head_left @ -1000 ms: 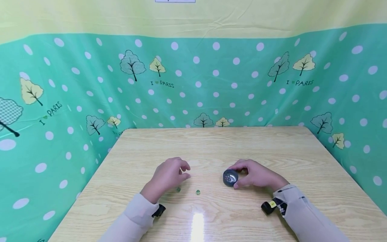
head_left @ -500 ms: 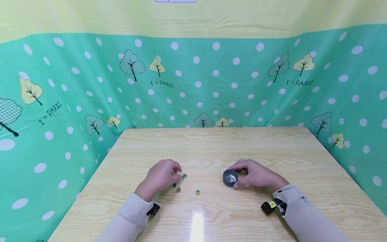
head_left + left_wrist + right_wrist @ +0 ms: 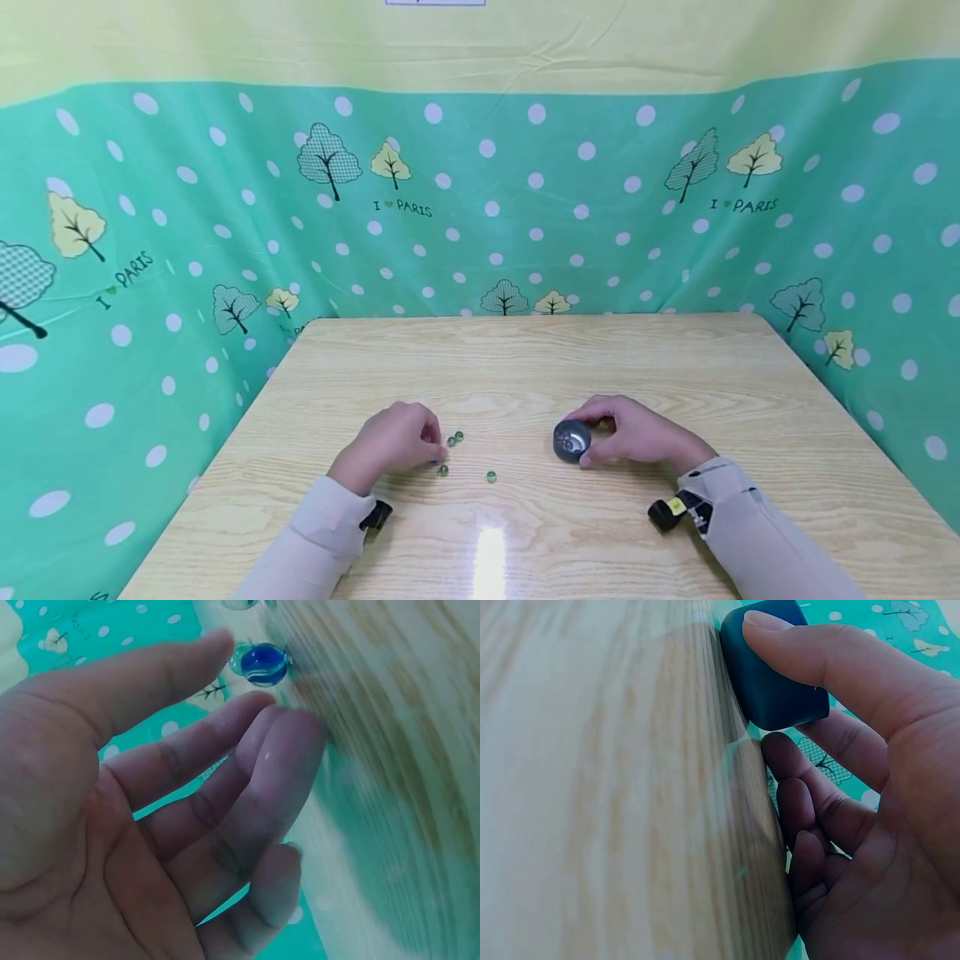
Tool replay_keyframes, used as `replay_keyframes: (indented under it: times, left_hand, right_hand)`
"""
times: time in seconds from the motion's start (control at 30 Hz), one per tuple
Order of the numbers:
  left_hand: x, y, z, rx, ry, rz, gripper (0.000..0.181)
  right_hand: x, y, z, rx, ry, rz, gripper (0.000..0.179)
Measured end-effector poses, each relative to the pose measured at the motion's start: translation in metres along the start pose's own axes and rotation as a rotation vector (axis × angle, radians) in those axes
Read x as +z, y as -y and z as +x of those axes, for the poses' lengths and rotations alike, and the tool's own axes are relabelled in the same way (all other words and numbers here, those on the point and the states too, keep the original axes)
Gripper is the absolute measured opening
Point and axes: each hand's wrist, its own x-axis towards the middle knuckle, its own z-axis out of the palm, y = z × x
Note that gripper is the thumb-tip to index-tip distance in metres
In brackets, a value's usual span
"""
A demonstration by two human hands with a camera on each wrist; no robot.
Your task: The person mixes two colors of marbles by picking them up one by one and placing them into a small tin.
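Grips dark blue-grey round cup (image 3: 761, 697) with right hand (image 3: 630, 429); poises left hand (image 3: 397, 440), loosely bent and empty, just beside swirled blue glass marble (image 3: 264, 666) on pale wooden table (image 3: 525, 358). Might, through a glancing pinch, send it rolling into green glass marbles (image 3: 443, 471).

the head view is bright and even, with a hard white glare on the near middle of the surface (image 3: 570, 367). soft, faint shadows lie beneath the left hand (image 3: 393, 446) and right hand (image 3: 637, 429). dots on the curtain (image 3: 540, 221) look drawn out toward the left and right edges. both wrist views are dimmer, palms shaded, wood grain soft and smeared; in the right one the cup (image 3: 769, 686) falls dark.
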Motion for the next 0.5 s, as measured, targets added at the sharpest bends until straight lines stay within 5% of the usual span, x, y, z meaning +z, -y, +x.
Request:
replay_keyframes:
  times: [0.5]
  left_hand:
    - [-0.0016, -0.0011, -0.0021, 0.014, 0.076, -0.149, 0.024]
  right_hand:
    - [0.0000, 0.0003, -0.0012, -0.010, 0.003, 0.001, 0.053]
